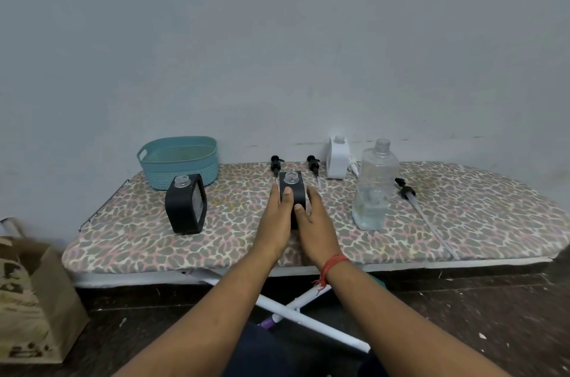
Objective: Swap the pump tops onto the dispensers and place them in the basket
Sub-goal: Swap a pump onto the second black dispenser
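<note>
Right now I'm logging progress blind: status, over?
Left hand and right hand clasp the middle black square dispenser, neck open. Teal woven plastic basket holds nothing visible. Black pump tops lie behind, unobstructed.

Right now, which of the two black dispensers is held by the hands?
The middle black dispenser: the left hand and right hand hold its sides. The other black dispenser stands untouched beside the teal basket.

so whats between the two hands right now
In the head view, a black dispenser with an open neck stands between the left hand and right hand, both of which hold its sides.
</note>
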`<state>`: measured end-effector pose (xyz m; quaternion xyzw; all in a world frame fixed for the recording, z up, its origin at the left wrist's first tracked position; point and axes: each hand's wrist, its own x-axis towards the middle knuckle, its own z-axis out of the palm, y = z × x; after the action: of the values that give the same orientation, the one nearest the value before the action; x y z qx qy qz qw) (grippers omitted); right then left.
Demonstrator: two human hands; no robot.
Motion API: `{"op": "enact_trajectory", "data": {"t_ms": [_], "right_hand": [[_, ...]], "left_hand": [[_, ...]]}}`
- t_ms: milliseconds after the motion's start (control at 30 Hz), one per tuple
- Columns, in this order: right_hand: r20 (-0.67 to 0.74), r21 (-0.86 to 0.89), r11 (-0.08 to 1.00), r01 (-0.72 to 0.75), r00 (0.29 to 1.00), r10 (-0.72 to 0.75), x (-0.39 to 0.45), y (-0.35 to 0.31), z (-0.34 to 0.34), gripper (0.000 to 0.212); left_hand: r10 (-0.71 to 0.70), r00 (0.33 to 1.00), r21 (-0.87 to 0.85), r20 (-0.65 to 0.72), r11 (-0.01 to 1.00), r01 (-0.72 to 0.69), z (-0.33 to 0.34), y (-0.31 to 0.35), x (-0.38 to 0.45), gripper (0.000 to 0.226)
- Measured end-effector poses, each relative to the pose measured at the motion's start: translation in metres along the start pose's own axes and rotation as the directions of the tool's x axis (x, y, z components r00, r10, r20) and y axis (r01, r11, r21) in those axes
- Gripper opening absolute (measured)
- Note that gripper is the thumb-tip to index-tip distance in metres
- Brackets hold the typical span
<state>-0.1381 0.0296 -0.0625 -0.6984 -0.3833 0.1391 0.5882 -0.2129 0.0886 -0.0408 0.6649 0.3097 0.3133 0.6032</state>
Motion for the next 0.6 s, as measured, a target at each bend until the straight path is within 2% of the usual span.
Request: {"op": "enact_trajectory", "data": {"t_ms": [133, 267, 400, 500, 600], "right_hand": [[-0.101, -0.114, 0.991, 0.075, 0.991, -0.086, 0.001, -0.002, -0.022, 0.052], [-0.298, -0.25, 0.954, 0.165, 0.924, -0.238, 0.004, -0.005, -0.052, 0.039], [-0.453, -0.343, 0.929, 0.137, 0.842, -0.291, 0.011, -0.003, -0.083, 0.036], [-0.542, -0.351, 0.934, 0.057, 0.801, -0.253, 0.019, 0.009, -0.098, 0.044], [-0.611, -0.331, 0.944, -0.014, 0.765, -0.203, 0.026, 0.021, -0.106, 0.057]], "left_hand": [[0.049, 0.999, 0.129, -0.016, 0.991, -0.047, -0.008, 0.005, 0.003, 0.072], [0.147, 0.989, 0.353, -0.014, 0.926, -0.133, -0.013, 0.011, 0.008, 0.076], [0.36, 0.929, 0.63, 0.088, 0.702, -0.332, -0.01, 0.012, 0.01, 0.076], [0.466, 0.863, 0.695, 0.194, 0.556, -0.457, 0.004, 0.016, 0.009, 0.079], [0.496, 0.816, 0.719, 0.298, 0.445, -0.533, 0.026, 0.02, 0.009, 0.082]]}}
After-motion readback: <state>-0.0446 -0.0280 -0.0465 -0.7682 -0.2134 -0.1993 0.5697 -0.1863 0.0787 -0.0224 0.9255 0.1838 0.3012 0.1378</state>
